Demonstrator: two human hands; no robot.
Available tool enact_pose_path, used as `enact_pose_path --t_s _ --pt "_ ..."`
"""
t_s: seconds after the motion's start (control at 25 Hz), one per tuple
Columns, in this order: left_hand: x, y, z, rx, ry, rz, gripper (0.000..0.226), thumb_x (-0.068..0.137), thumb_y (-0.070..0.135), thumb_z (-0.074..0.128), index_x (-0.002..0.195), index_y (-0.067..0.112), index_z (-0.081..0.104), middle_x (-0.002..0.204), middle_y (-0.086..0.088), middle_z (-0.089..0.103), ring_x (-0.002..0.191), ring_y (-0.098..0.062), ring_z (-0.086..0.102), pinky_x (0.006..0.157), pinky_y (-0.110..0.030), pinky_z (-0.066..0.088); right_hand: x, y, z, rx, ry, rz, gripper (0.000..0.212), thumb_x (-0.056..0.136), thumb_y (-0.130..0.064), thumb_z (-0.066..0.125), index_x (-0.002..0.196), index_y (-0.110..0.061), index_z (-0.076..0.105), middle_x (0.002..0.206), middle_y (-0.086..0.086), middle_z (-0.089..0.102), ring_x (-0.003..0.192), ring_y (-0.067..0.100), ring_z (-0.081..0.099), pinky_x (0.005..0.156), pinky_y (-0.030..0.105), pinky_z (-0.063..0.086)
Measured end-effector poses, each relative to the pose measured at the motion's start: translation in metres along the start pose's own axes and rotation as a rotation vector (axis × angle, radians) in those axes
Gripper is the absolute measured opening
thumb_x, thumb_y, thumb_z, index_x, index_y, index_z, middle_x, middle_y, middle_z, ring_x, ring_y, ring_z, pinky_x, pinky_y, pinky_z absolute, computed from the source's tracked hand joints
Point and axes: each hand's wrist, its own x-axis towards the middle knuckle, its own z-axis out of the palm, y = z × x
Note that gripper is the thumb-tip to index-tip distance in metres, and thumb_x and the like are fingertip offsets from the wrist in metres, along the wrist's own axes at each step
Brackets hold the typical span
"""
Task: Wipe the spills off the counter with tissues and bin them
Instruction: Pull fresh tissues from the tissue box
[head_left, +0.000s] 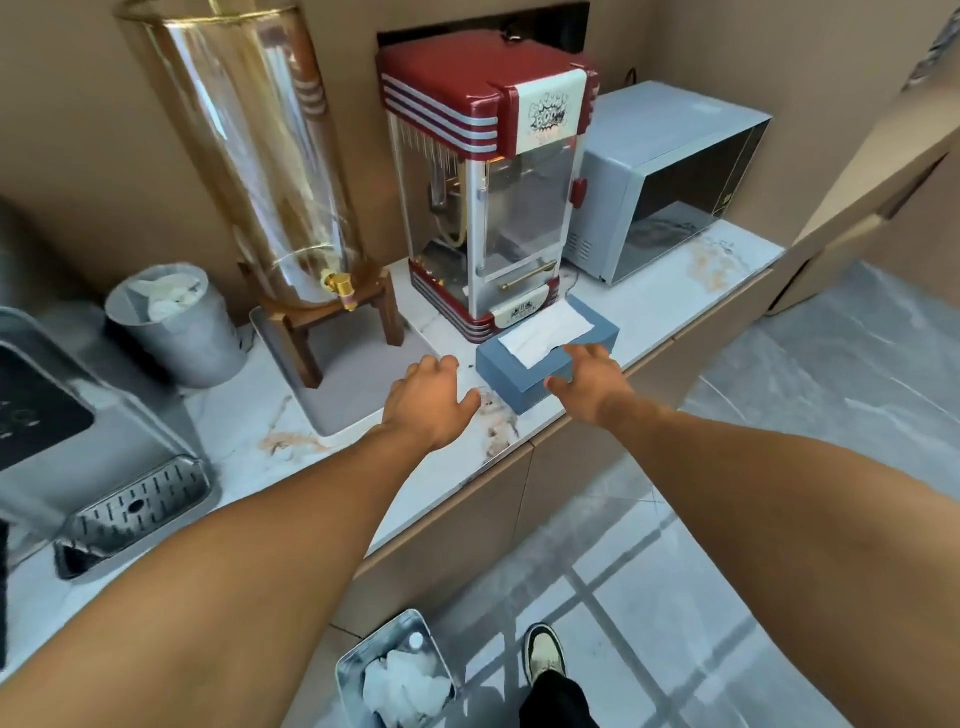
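Note:
A blue tissue box (524, 382) lies on the white marble counter (649, 317), a white tissue (545, 332) sticking out of its top. My right hand (587, 382) rests on the box's near right corner, fingers spread, fingertips at the tissue's edge. My left hand (426, 400) hovers open just left of the box, holding nothing. A brownish spill (498, 418) stains the counter between my hands at the front edge. Other stains show at the left front (288, 441) and far right (711, 265). A metal bin (395, 675) with crumpled tissues stands on the floor below.
Behind the box stand a red popcorn machine (498, 208), a grey microwave (660, 182) and a glass drink dispenser (260, 150) on a wooden stand over a grey tray (353, 384). A small metal bucket (171, 322) holds tissues at left. A coffee machine (78, 415) fills the left edge.

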Motion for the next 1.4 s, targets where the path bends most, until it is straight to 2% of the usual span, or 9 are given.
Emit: enact_pose_path --t_s 0.2,0.32,0.48,0.76,1.0,1.16,1.28,1.4 --pt "0.066 0.051 0.029 -0.101 0.013 -0.029 0.041 0.096 0.039 0.050 0.128 0.015 0.055 0.129 -0.011 0.059 0.119 -0.031 0.054 0.101 -0.046 0.047 0.085 0.045 -0.022 -0.043 -0.017 -0.076 0.058 0.094 -0.007 0.050 0.148 -0.019 0.034 0.151 0.009 0.027 0.135 0.032 0.034 0.110 0.042 0.041" --pt "0.094 0.063 0.047 -0.104 0.002 -0.027 0.031 0.095 0.032 0.053 0.117 0.014 0.063 0.119 -0.012 0.062 0.113 -0.032 0.056 0.096 -0.044 0.049 0.130 0.061 -0.027 -0.101 -0.035 -0.111 0.061 0.089 0.003 0.052 0.144 -0.020 0.040 0.142 0.009 0.034 0.128 0.030 0.039 0.106 0.040 0.045" --pt "0.131 0.071 0.068 -0.098 -0.041 -0.045 0.025 0.096 0.027 0.055 0.112 0.012 0.067 0.117 -0.013 0.064 0.112 -0.032 0.056 0.095 -0.043 0.050 0.184 0.072 -0.017 -0.129 -0.087 -0.136 0.051 0.093 -0.007 0.057 0.140 -0.024 0.047 0.139 0.009 0.039 0.125 0.032 0.044 0.102 0.040 0.048" --pt "0.173 0.070 0.097 -0.066 -0.094 -0.110 0.032 0.094 0.024 0.058 0.120 0.008 0.066 0.123 -0.014 0.061 0.117 -0.033 0.053 0.098 -0.042 0.049 0.229 0.072 0.010 -0.090 -0.114 -0.177 0.039 0.094 -0.026 0.061 0.132 -0.029 0.053 0.136 0.006 0.037 0.117 0.031 0.054 0.100 0.041 0.052" --pt "0.183 0.068 0.102 -0.017 -0.075 -0.133 0.028 0.091 0.023 0.062 0.115 0.012 0.068 0.116 -0.012 0.059 0.113 -0.033 0.052 0.095 -0.043 0.046 0.238 0.070 0.012 -0.070 -0.101 -0.200 0.027 0.093 -0.015 0.060 0.119 -0.023 0.055 0.129 0.008 0.042 0.095 0.029 0.063 0.092 0.032 0.053" --pt "0.183 0.069 0.101 -0.030 -0.053 -0.141 0.016 0.091 0.019 0.058 0.101 0.016 0.070 0.109 -0.008 0.064 0.107 -0.031 0.056 0.090 -0.041 0.043 0.239 0.065 0.009 -0.084 -0.067 -0.169 0.019 0.091 -0.008 0.061 0.108 -0.016 0.060 0.118 0.011 0.052 0.087 0.025 0.056 0.084 0.026 0.049" --pt "0.178 0.068 0.098 -0.045 -0.057 -0.153 0.017 0.091 0.018 0.056 0.099 0.017 0.071 0.108 -0.008 0.066 0.104 -0.031 0.058 0.090 -0.040 0.044 0.235 0.060 0.004 -0.144 -0.058 -0.172 0.016 0.093 -0.012 0.056 0.107 -0.013 0.063 0.109 0.013 0.060 0.091 0.028 0.059 0.081 0.029 0.050" --pt "0.165 0.059 0.092 -0.090 -0.050 -0.172 0.018 0.092 0.016 0.055 0.100 0.016 0.071 0.109 -0.009 0.068 0.103 -0.032 0.060 0.090 -0.041 0.049 0.222 0.050 -0.001 -0.152 -0.080 -0.189 0.014 0.095 -0.016 0.052 0.101 -0.019 0.065 0.104 0.010 0.065 0.092 0.028 0.062 0.084 0.033 0.055"
